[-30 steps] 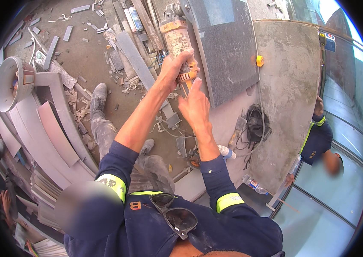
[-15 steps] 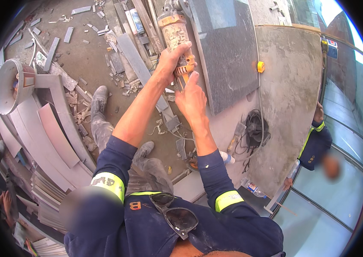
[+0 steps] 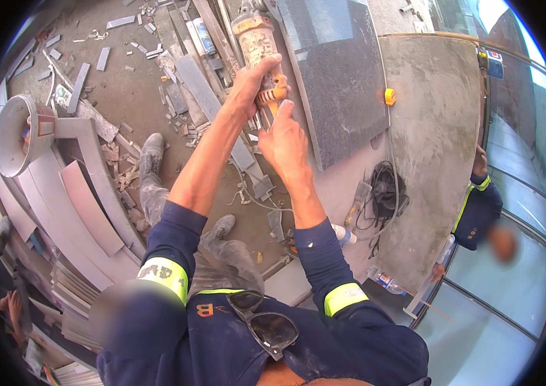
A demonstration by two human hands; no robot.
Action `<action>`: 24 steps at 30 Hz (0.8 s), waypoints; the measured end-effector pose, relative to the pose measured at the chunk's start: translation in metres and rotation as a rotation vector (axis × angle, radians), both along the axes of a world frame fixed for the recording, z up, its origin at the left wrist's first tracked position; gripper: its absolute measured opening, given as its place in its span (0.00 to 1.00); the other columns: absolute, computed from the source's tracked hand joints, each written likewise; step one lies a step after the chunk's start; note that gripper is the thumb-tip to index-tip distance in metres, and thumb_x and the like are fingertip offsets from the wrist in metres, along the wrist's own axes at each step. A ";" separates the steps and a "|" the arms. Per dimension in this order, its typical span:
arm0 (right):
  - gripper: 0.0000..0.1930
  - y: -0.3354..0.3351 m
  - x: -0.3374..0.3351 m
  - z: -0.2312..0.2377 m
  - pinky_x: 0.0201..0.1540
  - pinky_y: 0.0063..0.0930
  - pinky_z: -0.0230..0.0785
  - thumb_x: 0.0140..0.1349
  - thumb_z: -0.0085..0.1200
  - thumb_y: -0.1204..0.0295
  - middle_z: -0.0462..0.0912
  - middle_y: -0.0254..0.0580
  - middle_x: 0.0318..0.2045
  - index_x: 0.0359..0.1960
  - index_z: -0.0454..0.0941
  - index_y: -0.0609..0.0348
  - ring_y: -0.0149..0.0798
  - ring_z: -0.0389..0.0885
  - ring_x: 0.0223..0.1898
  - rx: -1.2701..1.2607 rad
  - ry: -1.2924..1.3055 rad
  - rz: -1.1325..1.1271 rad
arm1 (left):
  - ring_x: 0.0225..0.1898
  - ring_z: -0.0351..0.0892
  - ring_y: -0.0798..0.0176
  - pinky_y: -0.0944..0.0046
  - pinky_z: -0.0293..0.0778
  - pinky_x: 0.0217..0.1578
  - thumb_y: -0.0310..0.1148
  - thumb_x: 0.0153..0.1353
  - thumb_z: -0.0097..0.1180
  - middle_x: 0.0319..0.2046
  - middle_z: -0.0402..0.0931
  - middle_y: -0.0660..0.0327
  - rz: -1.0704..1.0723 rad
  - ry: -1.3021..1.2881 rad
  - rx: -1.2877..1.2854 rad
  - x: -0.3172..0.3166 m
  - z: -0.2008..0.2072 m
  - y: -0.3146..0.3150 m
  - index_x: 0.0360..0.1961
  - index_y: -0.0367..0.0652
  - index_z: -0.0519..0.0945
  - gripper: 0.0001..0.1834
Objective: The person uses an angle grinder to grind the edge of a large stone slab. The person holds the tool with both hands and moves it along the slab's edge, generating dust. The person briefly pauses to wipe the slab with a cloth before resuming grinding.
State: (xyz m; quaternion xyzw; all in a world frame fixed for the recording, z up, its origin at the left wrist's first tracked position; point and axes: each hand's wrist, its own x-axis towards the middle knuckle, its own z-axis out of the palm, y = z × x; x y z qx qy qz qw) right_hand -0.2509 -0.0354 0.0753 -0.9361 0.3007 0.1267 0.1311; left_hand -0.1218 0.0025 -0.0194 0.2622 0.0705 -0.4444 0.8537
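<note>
Both my hands hold a dusty yellow angle grinder (image 3: 259, 44), stretched out ahead of me with its metal head toward the upper edge of the view. My left hand (image 3: 253, 85) wraps around the middle of its body. Lower down, my right hand (image 3: 284, 139) closes around the rear end. The head lies beside the left edge of a dark grey stone slab (image 3: 340, 83), near its far end. Whether a disc touches the stone cannot be made out, as the head is partly cut off at the top.
A yellow tape measure (image 3: 390, 97) sits right of the slab. Beyond lie a black bag (image 3: 385, 190) and a plastic bottle (image 3: 385, 281). A white bucket (image 3: 25, 136) stands left among stone strips (image 3: 86, 219). Offcuts (image 3: 80, 88) litter the floor. Another person (image 3: 479, 209) is at the right.
The grinder and both hands have shifted slightly left in the view. My grip on it stays the same. The surroundings shift a little as my head moves.
</note>
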 end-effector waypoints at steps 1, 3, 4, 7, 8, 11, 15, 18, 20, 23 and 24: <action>0.29 0.005 -0.013 0.003 0.47 0.67 0.78 0.63 0.66 0.72 0.88 0.74 0.37 0.59 0.62 0.70 0.77 0.87 0.44 0.005 0.010 -0.014 | 0.34 0.93 0.53 0.54 0.92 0.37 0.49 0.68 0.70 0.37 0.87 0.51 -0.006 0.010 0.010 -0.014 0.002 0.004 0.52 0.36 0.77 0.28; 0.29 0.011 -0.037 0.009 0.46 0.67 0.78 0.63 0.66 0.71 0.88 0.75 0.37 0.59 0.62 0.70 0.77 0.88 0.43 0.011 0.019 -0.036 | 0.34 0.92 0.53 0.54 0.92 0.36 0.49 0.68 0.70 0.37 0.86 0.51 -0.020 0.029 0.029 -0.042 0.009 0.010 0.52 0.37 0.77 0.27; 0.29 0.012 -0.043 0.010 0.46 0.67 0.78 0.63 0.66 0.71 0.88 0.75 0.36 0.59 0.63 0.71 0.77 0.88 0.42 0.011 0.029 -0.056 | 0.34 0.92 0.53 0.54 0.92 0.36 0.49 0.68 0.70 0.37 0.86 0.51 -0.022 0.033 0.030 -0.052 0.011 0.013 0.52 0.37 0.77 0.27; 0.30 0.011 -0.049 0.008 0.45 0.67 0.78 0.64 0.67 0.69 0.88 0.75 0.37 0.59 0.63 0.71 0.76 0.88 0.42 0.018 -0.006 -0.045 | 0.34 0.92 0.53 0.54 0.92 0.35 0.48 0.68 0.70 0.37 0.86 0.51 -0.018 0.039 0.036 -0.061 0.015 0.014 0.52 0.37 0.76 0.27; 0.31 0.010 -0.047 0.007 0.45 0.67 0.78 0.64 0.67 0.69 0.88 0.75 0.37 0.60 0.63 0.72 0.76 0.88 0.42 0.008 -0.013 -0.032 | 0.34 0.92 0.53 0.54 0.92 0.35 0.48 0.68 0.69 0.37 0.86 0.51 -0.009 0.037 0.040 -0.058 0.015 0.012 0.53 0.37 0.76 0.27; 0.31 0.002 -0.029 0.000 0.45 0.66 0.79 0.65 0.67 0.68 0.88 0.74 0.38 0.61 0.62 0.72 0.77 0.88 0.42 -0.015 -0.010 -0.018 | 0.34 0.92 0.53 0.53 0.92 0.35 0.48 0.68 0.69 0.37 0.85 0.51 0.026 0.027 0.045 -0.038 0.012 0.003 0.53 0.36 0.76 0.27; 0.32 -0.003 -0.003 -0.005 0.47 0.68 0.78 0.65 0.67 0.68 0.88 0.74 0.40 0.62 0.61 0.72 0.77 0.87 0.44 -0.012 -0.001 -0.024 | 0.33 0.92 0.53 0.54 0.91 0.35 0.47 0.66 0.71 0.36 0.85 0.51 0.047 0.034 0.051 -0.012 0.008 -0.003 0.53 0.35 0.76 0.28; 0.35 -0.006 0.016 -0.005 0.49 0.68 0.79 0.64 0.67 0.70 0.89 0.71 0.41 0.65 0.59 0.70 0.75 0.88 0.46 -0.007 -0.007 -0.015 | 0.30 0.91 0.53 0.54 0.91 0.32 0.44 0.64 0.74 0.33 0.85 0.51 0.057 0.052 0.024 0.007 0.006 -0.007 0.51 0.34 0.76 0.27; 0.36 -0.007 0.026 -0.005 0.50 0.68 0.79 0.64 0.67 0.70 0.90 0.69 0.41 0.67 0.58 0.69 0.73 0.89 0.46 -0.008 0.000 -0.010 | 0.30 0.91 0.53 0.54 0.91 0.32 0.44 0.64 0.73 0.33 0.85 0.51 0.061 0.047 0.027 0.019 0.004 -0.011 0.50 0.33 0.77 0.27; 0.34 -0.006 0.027 -0.004 0.49 0.68 0.79 0.65 0.66 0.70 0.90 0.69 0.40 0.65 0.59 0.69 0.73 0.89 0.45 -0.022 0.014 0.002 | 0.29 0.91 0.53 0.53 0.91 0.32 0.44 0.65 0.73 0.32 0.84 0.51 0.060 0.050 0.034 0.022 0.003 -0.011 0.49 0.32 0.77 0.26; 0.33 -0.003 0.021 -0.002 0.49 0.68 0.79 0.65 0.66 0.70 0.89 0.71 0.40 0.64 0.59 0.69 0.74 0.89 0.45 -0.029 0.015 0.004 | 0.29 0.91 0.53 0.53 0.91 0.32 0.44 0.65 0.73 0.32 0.84 0.51 0.056 0.055 0.035 0.021 0.004 -0.009 0.49 0.32 0.77 0.26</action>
